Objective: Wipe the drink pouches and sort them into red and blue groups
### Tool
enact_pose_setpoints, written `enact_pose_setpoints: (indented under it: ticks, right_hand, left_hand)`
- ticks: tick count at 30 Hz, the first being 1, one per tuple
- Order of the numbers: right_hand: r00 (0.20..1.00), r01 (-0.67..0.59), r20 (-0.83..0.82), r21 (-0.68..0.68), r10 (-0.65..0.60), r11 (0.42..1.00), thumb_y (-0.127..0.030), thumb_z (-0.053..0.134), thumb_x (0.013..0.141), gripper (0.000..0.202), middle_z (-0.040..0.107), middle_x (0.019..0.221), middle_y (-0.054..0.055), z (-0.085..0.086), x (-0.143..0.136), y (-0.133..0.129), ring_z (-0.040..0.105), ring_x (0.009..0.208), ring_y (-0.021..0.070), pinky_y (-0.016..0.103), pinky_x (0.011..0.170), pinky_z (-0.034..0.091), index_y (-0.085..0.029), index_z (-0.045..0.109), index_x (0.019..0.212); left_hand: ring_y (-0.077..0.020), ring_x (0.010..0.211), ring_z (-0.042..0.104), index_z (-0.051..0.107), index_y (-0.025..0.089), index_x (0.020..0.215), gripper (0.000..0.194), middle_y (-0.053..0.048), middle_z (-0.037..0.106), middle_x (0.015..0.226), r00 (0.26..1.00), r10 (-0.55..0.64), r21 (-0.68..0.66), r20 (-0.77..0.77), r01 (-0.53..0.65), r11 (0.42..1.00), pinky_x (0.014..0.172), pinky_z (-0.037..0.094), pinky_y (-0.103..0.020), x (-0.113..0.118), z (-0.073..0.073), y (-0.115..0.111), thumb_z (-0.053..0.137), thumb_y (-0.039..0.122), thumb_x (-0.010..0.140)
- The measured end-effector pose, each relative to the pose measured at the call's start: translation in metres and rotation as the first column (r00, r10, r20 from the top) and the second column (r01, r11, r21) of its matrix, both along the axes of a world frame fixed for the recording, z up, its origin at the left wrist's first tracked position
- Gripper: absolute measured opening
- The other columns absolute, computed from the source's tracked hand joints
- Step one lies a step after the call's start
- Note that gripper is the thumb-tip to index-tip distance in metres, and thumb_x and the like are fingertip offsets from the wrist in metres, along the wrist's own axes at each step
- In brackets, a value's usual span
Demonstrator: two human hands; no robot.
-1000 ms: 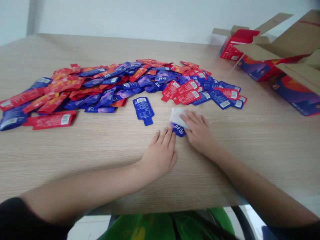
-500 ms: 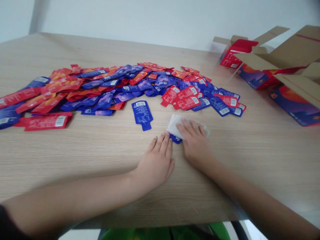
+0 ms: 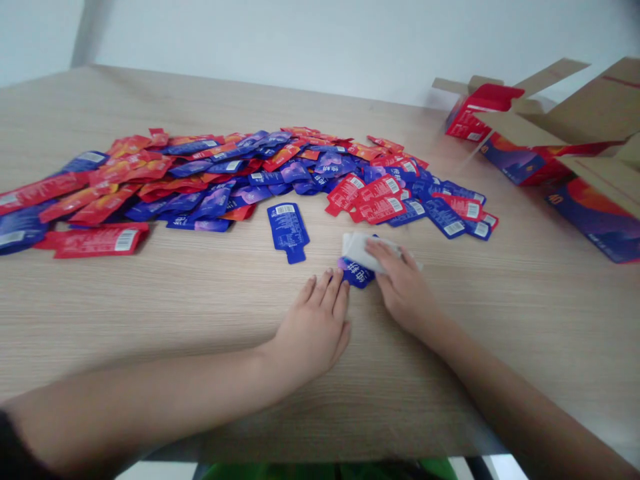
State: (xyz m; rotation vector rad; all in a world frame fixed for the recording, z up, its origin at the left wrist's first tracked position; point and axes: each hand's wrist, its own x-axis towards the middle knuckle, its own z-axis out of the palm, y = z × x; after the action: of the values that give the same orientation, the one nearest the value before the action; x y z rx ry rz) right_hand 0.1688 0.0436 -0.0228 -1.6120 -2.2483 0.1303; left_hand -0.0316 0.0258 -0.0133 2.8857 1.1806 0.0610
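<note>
Blue pouch (image 3: 357, 275): lying on table (image 3: 200, 293), partly beneath white cloth (image 3: 357, 249).
Left hand (image 3: 316, 323): grip unclosed, fingers straight, tips at the pouch's left edge.
Right hand (image 3: 404, 288): grip clamped on white cloth.
Pouch pile (image 3: 260, 177): red and blue, beyond both hands.

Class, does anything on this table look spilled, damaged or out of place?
No spill or damage stands out. One blue sachet lies by itself, barcode side up, apart from the heap of red and blue sachets, so it looks like a stray.

Blue sachet (image 3: 356, 275) partly hidden under white cloth (image 3: 357, 249), rightmost box (image 3: 595, 217) cut off
</note>
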Motion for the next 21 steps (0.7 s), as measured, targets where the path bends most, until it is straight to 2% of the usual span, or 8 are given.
enact_pose_setpoints:
  ticks: [3,6,8,12,13,17,19,21]
  right_hand:
    - [0.991,0.135,0.012,0.040,-0.135,0.990,-0.014,0.033,0.092,0.052,0.045,0.150,0.014,-0.001,0.007,0.003,0.039,0.140,0.0309,0.060,0.115,0.025,-0.008,0.047,0.143]
    - [0.989,-0.144,0.036,0.003,0.144,0.990,-0.011,0.035,0.089,0.054,0.044,0.151,0.009,0.000,0.003,-0.001,0.035,0.143,0.0254,0.053,0.120,0.020,-0.012,0.048,0.142]
    - [0.980,-0.200,-0.002,-0.014,0.200,0.980,-0.010,0.035,0.089,0.054,0.046,0.150,0.008,0.001,0.003,-0.001,0.036,0.143,0.0221,0.050,0.120,0.022,-0.015,0.049,0.141]
    - [0.993,0.118,-0.028,0.049,-0.116,0.992,-0.012,0.035,0.090,0.053,0.048,0.148,0.013,-0.001,0.007,0.005,0.040,0.140,0.0291,0.058,0.115,0.026,-0.012,0.048,0.142]
    - [0.995,0.102,-0.011,0.057,-0.101,0.993,-0.012,0.036,0.090,0.054,0.046,0.149,0.013,-0.002,0.006,0.004,0.038,0.141,0.0299,0.059,0.115,0.024,-0.012,0.048,0.142]
    - [0.970,-0.241,-0.010,-0.006,0.241,0.970,-0.009,0.037,0.087,0.057,0.044,0.152,0.007,-0.002,0.004,-0.001,0.032,0.144,0.0224,0.050,0.121,0.018,-0.017,0.048,0.143]
    - [0.984,-0.161,-0.074,-0.006,0.160,0.987,-0.011,0.036,0.089,0.055,0.047,0.150,0.006,-0.002,0.010,0.004,0.036,0.143,0.0222,0.052,0.120,0.021,-0.020,0.048,0.142]
    - [0.993,0.049,-0.107,0.017,-0.047,0.999,-0.014,0.037,0.091,0.054,0.049,0.148,0.009,-0.003,0.017,0.010,0.040,0.140,0.0266,0.058,0.116,0.025,-0.020,0.048,0.143]
  left_hand:
    - [-0.0366,0.142,0.035,0.043,-0.001,0.144,0.058,-0.024,0.037,0.152,1.000,0.009,0.009,-0.008,-0.009,1.000,0.113,0.035,-0.051,0.000,0.001,0.000,0.039,0.033,0.097]
    - [-0.0357,0.137,0.043,0.050,0.000,0.139,0.055,-0.023,0.049,0.144,1.000,0.008,-0.020,-0.029,-0.008,1.000,0.114,0.033,-0.051,0.001,0.002,0.000,0.038,0.033,0.097]
    - [-0.0360,0.136,0.045,0.050,0.000,0.139,0.055,-0.023,0.050,0.143,1.000,0.002,-0.024,-0.028,-0.003,1.000,0.114,0.033,-0.051,0.000,0.002,0.000,0.038,0.033,0.097]
    - [-0.0374,0.142,0.034,0.042,-0.002,0.144,0.059,-0.025,0.035,0.153,1.000,0.004,0.007,-0.008,-0.004,1.000,0.113,0.034,-0.051,0.001,0.001,0.000,0.038,0.033,0.097]
    - [-0.0372,0.142,0.035,0.043,-0.002,0.143,0.058,-0.025,0.036,0.152,1.000,0.009,0.003,-0.010,-0.009,1.000,0.114,0.034,-0.051,0.001,0.001,0.000,0.038,0.033,0.097]
    - [-0.0362,0.136,0.044,0.051,0.001,0.138,0.054,-0.023,0.051,0.143,1.000,0.011,-0.038,-0.024,-0.012,0.999,0.115,0.032,-0.051,0.001,0.002,0.000,0.038,0.033,0.097]
    - [-0.0370,0.138,0.042,0.048,-0.001,0.141,0.056,-0.024,0.046,0.146,1.000,0.003,-0.024,-0.017,-0.004,1.000,0.114,0.033,-0.051,0.000,0.002,0.000,0.039,0.033,0.097]
    - [-0.0380,0.141,0.036,0.043,-0.003,0.143,0.058,-0.026,0.037,0.151,1.000,-0.002,0.000,-0.011,0.002,1.000,0.113,0.035,-0.051,0.000,0.002,0.000,0.037,0.033,0.097]
